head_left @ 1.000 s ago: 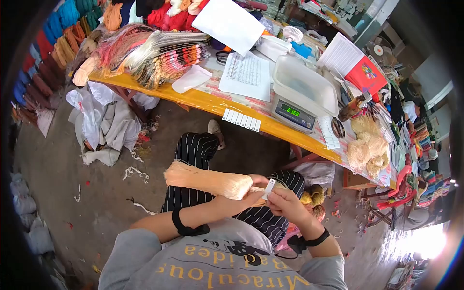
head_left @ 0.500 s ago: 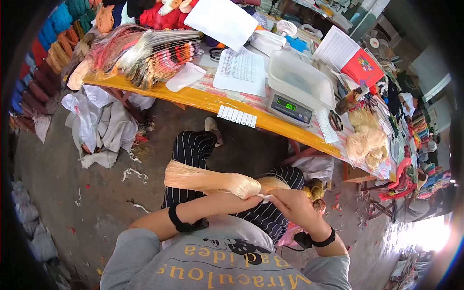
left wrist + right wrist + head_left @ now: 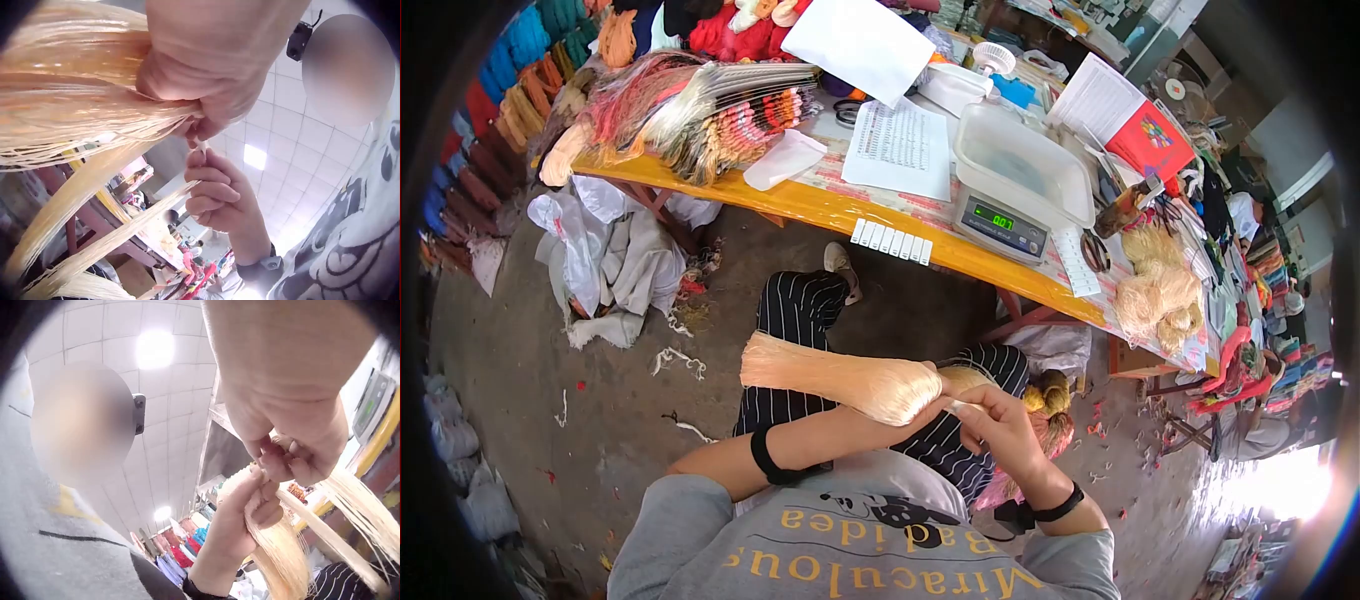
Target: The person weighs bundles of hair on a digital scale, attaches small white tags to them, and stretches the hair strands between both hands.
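A hank of glossy pale peach thread (image 3: 840, 380) lies across the lap, its thick loop pointing left and more strands hanging on the right. My left hand (image 3: 228, 519) grips the hank at its gathered, narrow part; in the head view the thread covers much of that hand. Right beside it, my right hand (image 3: 1003, 430) pinches a small white label (image 3: 201, 145), of which only a little shows between the fingers. Both hands' fingertips meet at this spot. The right hand's other fingers are curled near the hanging strands (image 3: 134, 219).
On the yellow-edged table (image 3: 800, 208) stand a digital scale (image 3: 1000, 228) with a clear tub (image 3: 1025, 165), printed sheets (image 3: 897, 150) and a pile of colour samples (image 3: 730, 120). White labels (image 3: 890, 242) line its edge. Pale thread bundles (image 3: 1155, 290) lie at the right.
The white label, earlier held out flat, is now narrowed and mostly hidden between the fingertips. My right hand's fingers have shifted around it. The scale's readout has dropped.
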A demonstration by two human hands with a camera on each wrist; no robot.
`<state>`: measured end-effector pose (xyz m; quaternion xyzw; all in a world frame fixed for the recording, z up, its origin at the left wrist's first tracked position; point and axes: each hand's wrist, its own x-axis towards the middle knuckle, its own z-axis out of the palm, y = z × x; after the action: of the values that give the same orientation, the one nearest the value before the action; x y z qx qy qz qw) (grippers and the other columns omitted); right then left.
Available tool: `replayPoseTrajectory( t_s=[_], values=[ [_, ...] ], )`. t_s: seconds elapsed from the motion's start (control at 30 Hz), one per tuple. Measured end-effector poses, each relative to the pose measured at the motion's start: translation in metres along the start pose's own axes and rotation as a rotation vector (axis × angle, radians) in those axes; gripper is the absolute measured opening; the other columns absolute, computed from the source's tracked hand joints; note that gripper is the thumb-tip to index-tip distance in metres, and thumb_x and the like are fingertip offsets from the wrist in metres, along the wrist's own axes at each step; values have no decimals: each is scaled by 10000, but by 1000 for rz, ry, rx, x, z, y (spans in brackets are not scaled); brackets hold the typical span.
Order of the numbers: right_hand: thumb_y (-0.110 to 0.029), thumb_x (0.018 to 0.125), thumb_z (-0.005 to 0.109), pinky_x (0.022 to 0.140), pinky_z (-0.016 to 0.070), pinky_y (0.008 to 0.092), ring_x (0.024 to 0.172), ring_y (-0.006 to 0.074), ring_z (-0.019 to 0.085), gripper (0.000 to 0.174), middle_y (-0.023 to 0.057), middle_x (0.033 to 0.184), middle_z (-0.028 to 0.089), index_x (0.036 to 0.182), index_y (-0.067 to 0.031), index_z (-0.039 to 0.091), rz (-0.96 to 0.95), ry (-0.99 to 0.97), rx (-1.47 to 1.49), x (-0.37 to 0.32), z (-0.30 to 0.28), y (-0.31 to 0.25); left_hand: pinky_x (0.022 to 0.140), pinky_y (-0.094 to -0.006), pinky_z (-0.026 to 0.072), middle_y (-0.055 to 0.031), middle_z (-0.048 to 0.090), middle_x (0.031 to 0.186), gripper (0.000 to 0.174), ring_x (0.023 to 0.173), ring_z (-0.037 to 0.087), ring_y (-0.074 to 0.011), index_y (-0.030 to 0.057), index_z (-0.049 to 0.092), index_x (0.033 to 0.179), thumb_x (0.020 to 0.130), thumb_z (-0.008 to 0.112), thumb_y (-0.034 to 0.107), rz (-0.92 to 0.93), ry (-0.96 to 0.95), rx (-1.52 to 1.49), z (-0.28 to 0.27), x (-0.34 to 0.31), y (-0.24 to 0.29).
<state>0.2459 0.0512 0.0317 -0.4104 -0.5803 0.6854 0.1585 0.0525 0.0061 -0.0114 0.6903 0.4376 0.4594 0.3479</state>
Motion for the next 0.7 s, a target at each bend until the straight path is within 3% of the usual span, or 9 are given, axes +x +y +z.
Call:
replayPoseTrajectory(
  t_s=[0.1, 0.2, 0.27, 0.37, 0.4, 0.43, 0.5, 0.67, 0.7],
  values=[
    [-203, 950, 509, 492, 352, 195, 549, 63, 441, 215, -5, 651, 481, 974, 7, 551, 178, -223, 431, 3, -5, 7, 640, -331, 428, -86, 521, 828, 110, 724, 539, -256, 81, 576, 974, 870, 571, 117, 166, 77, 201, 5, -3, -10],
    [-222, 961, 487, 517, 353, 198, 582, 70, 442, 223, -1, 676, 473, 938, -5, 537, 108, -223, 356, 7, -6, 25, 727, -338, 464, -101, 593, 934, 214, 837, 576, -269, 60, 553, 1067, 870, 582, 140, 17, -99, 70, -1, -3, 2],
    [-217, 960, 488, 496, 338, 199, 561, 68, 432, 217, -4, 659, 466, 910, -11, 533, 48, -177, 271, 4, -4, 22, 652, -309, 454, -71, 599, 854, 182, 749, 581, -230, 84, 613, 1019, 840, 612, 113, -66, 51, -171, -2, -3, 14],
    [-209, 958, 486, 457, 320, 207, 514, 65, 416, 216, -6, 630, 465, 868, -17, 528, 52, -161, 77, -5, -17, 13, 643, -290, 455, -51, 627, 772, 146, 709, 592, -185, 72, 656, 971, 837, 620, 119, 16, -111, 67, -36, 4, 6],
    [-207, 957, 483, 439, 316, 215, 488, 65, 410, 219, -4, 617, 470, 856, -18, 527, 115, -193, -30, -10, -28, 13, 525, -254, 420, -9, 600, 664, 104, 572, 549, -121, 71, 686, 884, 847, 603, 120, -34, 28, -173, -40, 4, 6],
    [-207, 957, 483, 439, 316, 215, 488, 65, 410, 219, -4, 617, 470, 856, -18, 527, 116, -185, -23, -17, -39, 16, 409, -202, 318, 26, 543, 608, 151, 462, 441, -56, 45, 667, 944, 870, 572, 136, -310, -1, -383, -54, 2, 11],
    [-202, 953, 487, 422, 309, 211, 457, 62, 404, 216, -8, 591, 466, 849, -18, 534, 112, 36, 21, -35, -68, 30, 366, -164, 208, 46, 509, 626, 203, 412, 320, -3, 15, 621, 1042, 901, 529, 129, -616, 91, -805, -77, -4, 5],
    [-148, 937, 479, 449, 355, 199, 514, 77, 500, 171, 7, 638, 553, 825, -44, 555, -48, 647, 323, -85, -130, 84, 367, -157, 217, 17, 527, 741, 265, 419, 298, -1, -36, 528, 1155, 925, 488, 87, -664, 200, -1123, -106, -20, -51],
    [-143, 931, 485, 538, 404, 220, 634, 109, 548, 170, 47, 760, 591, 822, -36, 561, -109, 825, 334, -94, -141, 93, 372, -156, 217, 19, 517, 749, 277, 424, 293, -1, -35, 515, 1171, 925, 489, 89, -658, 211, -1191, -109, -24, -65]
  ],
)
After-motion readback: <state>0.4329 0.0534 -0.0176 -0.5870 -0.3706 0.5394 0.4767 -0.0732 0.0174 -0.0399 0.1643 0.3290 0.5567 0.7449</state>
